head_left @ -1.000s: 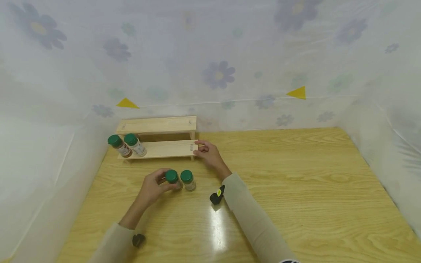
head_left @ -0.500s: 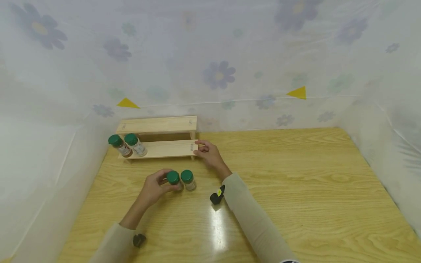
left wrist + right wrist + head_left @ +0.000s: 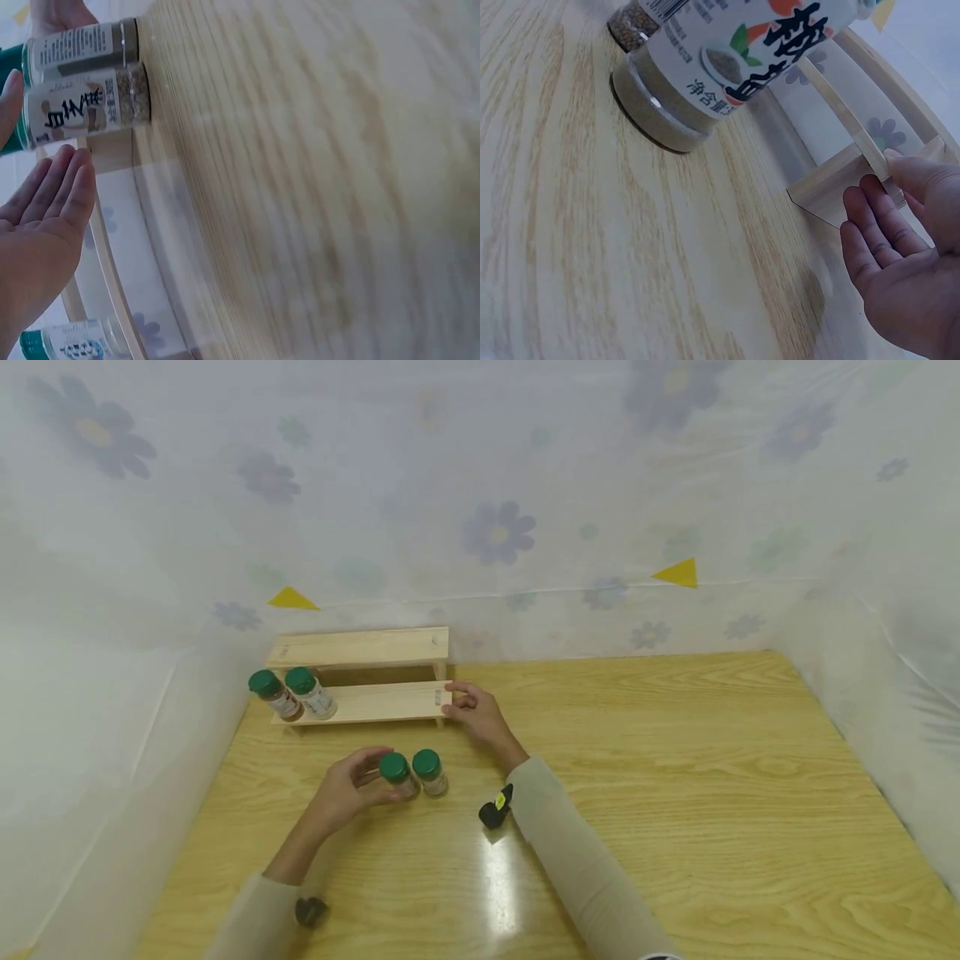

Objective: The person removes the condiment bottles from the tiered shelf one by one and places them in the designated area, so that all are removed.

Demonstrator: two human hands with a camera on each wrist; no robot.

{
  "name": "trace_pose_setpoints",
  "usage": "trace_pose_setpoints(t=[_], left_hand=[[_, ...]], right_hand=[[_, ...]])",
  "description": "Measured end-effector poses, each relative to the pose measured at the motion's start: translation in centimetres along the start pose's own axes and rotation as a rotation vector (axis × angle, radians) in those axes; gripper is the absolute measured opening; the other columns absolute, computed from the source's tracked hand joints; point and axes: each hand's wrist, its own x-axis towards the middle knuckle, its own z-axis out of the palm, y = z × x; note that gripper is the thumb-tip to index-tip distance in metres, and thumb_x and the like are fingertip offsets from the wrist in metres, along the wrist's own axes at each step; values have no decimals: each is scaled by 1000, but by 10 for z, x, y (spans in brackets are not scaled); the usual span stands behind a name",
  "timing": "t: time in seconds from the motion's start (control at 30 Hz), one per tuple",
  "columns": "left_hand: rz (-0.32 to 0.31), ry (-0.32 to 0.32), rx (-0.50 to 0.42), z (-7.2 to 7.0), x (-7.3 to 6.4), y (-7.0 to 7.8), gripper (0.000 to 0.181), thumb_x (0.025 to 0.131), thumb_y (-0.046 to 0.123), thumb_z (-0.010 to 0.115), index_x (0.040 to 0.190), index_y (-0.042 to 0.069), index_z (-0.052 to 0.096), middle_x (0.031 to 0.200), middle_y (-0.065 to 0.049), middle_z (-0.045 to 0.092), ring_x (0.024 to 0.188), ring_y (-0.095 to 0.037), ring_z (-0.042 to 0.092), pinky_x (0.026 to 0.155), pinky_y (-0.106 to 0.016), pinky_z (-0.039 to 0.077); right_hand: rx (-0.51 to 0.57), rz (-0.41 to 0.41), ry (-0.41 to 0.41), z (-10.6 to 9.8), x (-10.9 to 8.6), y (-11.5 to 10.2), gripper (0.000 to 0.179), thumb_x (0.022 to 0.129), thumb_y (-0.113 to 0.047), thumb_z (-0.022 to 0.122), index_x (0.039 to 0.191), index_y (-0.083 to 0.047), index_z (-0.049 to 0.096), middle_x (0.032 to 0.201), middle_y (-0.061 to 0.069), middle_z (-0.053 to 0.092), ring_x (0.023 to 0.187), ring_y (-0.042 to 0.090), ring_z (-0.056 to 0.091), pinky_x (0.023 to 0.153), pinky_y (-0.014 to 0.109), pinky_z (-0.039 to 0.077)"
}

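Two green-capped spice jars stand upright side by side on the table in the head view. My left hand (image 3: 343, 792) is around the left spice jar (image 3: 399, 777). In the left wrist view its fingers (image 3: 56, 191) are straight and apart from the jar's glass, with the thumb near the cap. The right spice jar (image 3: 431, 772) holds a fine tan powder, as the right wrist view shows. My right hand (image 3: 480, 718) pinches the right end of the lower board of a two-tier wooden rack (image 3: 382, 700), thumb on top.
Two more spice jars, one with reddish contents (image 3: 277, 696) and one pale (image 3: 312, 695), stand at the left end of the rack's lower board. The upper board (image 3: 360, 647) is behind, near the flowered curtain (image 3: 570, 543). Wood-grain table (image 3: 675, 777) extends to the right.
The left jar has moved slightly right, close to the other jar. My left hand has since loosened its grip and drawn back a little. The right hand has stayed at the rack.
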Motion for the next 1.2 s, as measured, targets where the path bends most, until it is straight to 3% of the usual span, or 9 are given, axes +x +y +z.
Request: trace_pose_setpoints(t=[0.1,0.23,0.4,0.67,0.83,0.93,1.03,1.13,1.2], left_hand=[[42,-5,-9,-9,-6,-5,68,75,12,80,132,-3,47,133,-19,54,124,-35,51,105,-39,46],[86,23,0,-24,-13,-6,65,76,9,78,131,-4,48,132,-22,54,121,-15,55,103,-25,48],[128,123,-7,-44,-15,4,59,77,2,76,130,-4,49,131,-21,55,116,6,53,99,-9,44],[242,320,-37,-68,-4,35,59,76,-8,73,130,-7,48,128,1,60,117,3,54,100,-9,45],[297,476,-149,-87,3,51,58,74,-15,71,127,-9,50,123,4,63,117,-4,57,100,-11,46],[280,614,-167,-99,8,56,58,73,-15,72,127,-6,52,121,4,63,116,-6,57,101,-14,46],[216,724,-80,-112,13,54,60,74,-8,75,129,1,53,125,2,61,119,-6,55,104,-16,45],[134,769,31,-125,18,47,62,77,1,77,133,7,51,132,-1,58,124,-7,52,108,-20,42],[90,772,65,-132,21,41,63,78,5,77,134,9,50,135,-2,55,127,-8,50,109,-21,41]], right_hand=[[-2,-8,-9,0,0,1,39,88,-16,68,126,-10,59,94,18,68,80,19,60,71,25,53],[-4,-54,-17,0,-2,1,37,87,-20,70,123,-11,61,86,10,69,75,13,59,67,22,52],[-1,-45,-20,-1,-3,-1,37,87,-18,69,123,-12,61,86,10,69,74,12,58,66,22,51],[-37,5,3,-5,0,-4,38,88,-14,68,126,-11,59,92,14,69,76,12,58,65,19,48],[-28,-6,-5,-6,1,-2,39,88,-13,68,126,-12,59,93,16,70,79,19,62,66,19,49],[-16,-13,-11,-6,1,0,39,88,-12,68,126,-11,59,93,17,69,82,26,63,67,21,51],[-7,-15,-10,-4,2,2,39,88,-12,68,126,-11,59,92,18,69,84,30,63,66,22,51],[1,-24,-15,-2,1,3,40,88,-11,68,127,-8,58,93,22,68,86,37,62,68,25,52],[15,-26,-32,-1,-1,-1,41,88,-10,67,128,-6,57,96,27,67,90,43,61,74,35,55]])
